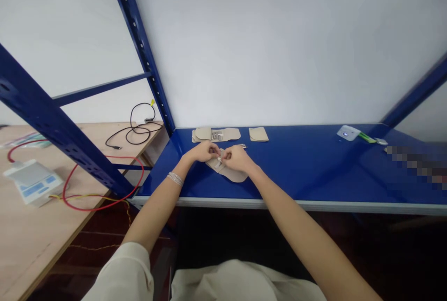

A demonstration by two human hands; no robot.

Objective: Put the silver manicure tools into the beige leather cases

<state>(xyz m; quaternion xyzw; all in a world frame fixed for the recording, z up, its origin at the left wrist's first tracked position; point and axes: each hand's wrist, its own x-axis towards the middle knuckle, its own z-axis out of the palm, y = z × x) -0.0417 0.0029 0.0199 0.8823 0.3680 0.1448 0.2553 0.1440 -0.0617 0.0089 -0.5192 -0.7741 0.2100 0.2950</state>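
Over the glossy blue table [300, 166]: both hands meet near its front edge; clock directions below are read from them.
Left hand [205, 151]: forearm toward 7 o'clock, thumb and fingertips narrow, apparently pinching a small white piece [219, 159]; the exact grip is too small to tell.
Right hand [237, 157]: forearm toward 5 o'clock, fingers likewise narrow, seemingly on that same piece.
Flat beige sheet with a rounded end [235, 175]: beneath both hands, rounded end toward 5 o'clock; probably laid close so the fingertips share one spot while the surface bears it.
Overlapping flat beige pieces [231, 133]: at 12 o'clock, just beyond the fingers, likely for easy reach without crowding.
Squarish beige pieces [258, 134]: toward 1 o'clock, apart from the others, perhaps sorted by shape.
White boxy device [348, 132]: between 2 and 3 o'clock, well apart, presumably out of the way.
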